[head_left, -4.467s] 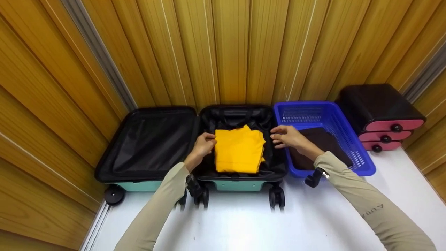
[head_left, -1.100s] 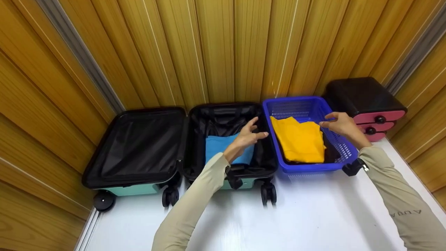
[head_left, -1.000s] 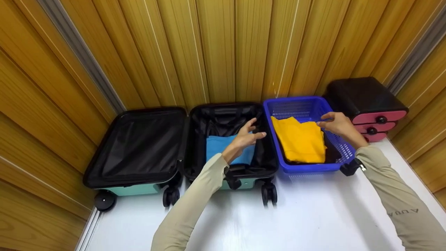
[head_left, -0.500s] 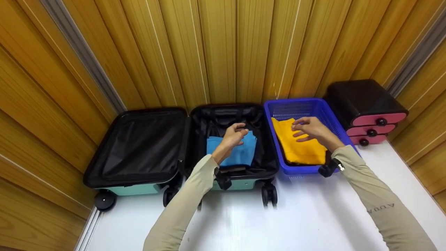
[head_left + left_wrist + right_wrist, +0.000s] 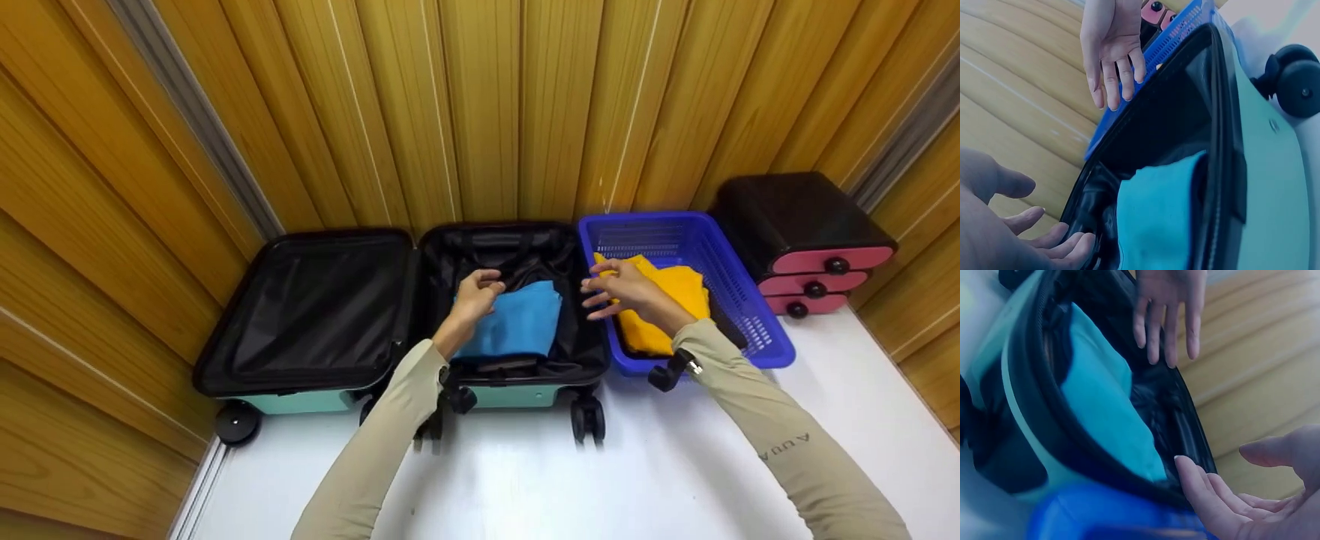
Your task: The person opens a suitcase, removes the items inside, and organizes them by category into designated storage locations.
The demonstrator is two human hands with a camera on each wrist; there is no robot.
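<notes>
A folded blue cloth (image 5: 517,319) lies in the right half of the open suitcase (image 5: 504,230), on its black lining. My left hand (image 5: 474,300) hovers at the cloth's left edge, fingers relaxed and holding nothing. Over the blue basket's left rim, my right hand (image 5: 622,291) hangs with its fingers spread and nothing in them. Beneath it, a folded yellow cloth (image 5: 679,289) rests in the basket (image 5: 679,217), partly hidden by that hand. In the left wrist view the blue cloth (image 5: 1154,214) shows below both hands, untouched.
The suitcase's other half (image 5: 315,315) lies flat at the left. A dark cloth (image 5: 726,322) peeks out under the yellow one. A black drawer unit (image 5: 810,214) with pink fronts stands right of the basket. A wood-panelled wall (image 5: 480,112) rises close behind.
The yellow cloth went from the suitcase into the basket, uncovering the blue cloth. Since then both hands, holding nothing, have moved left, the right from the basket toward the suitcase.
</notes>
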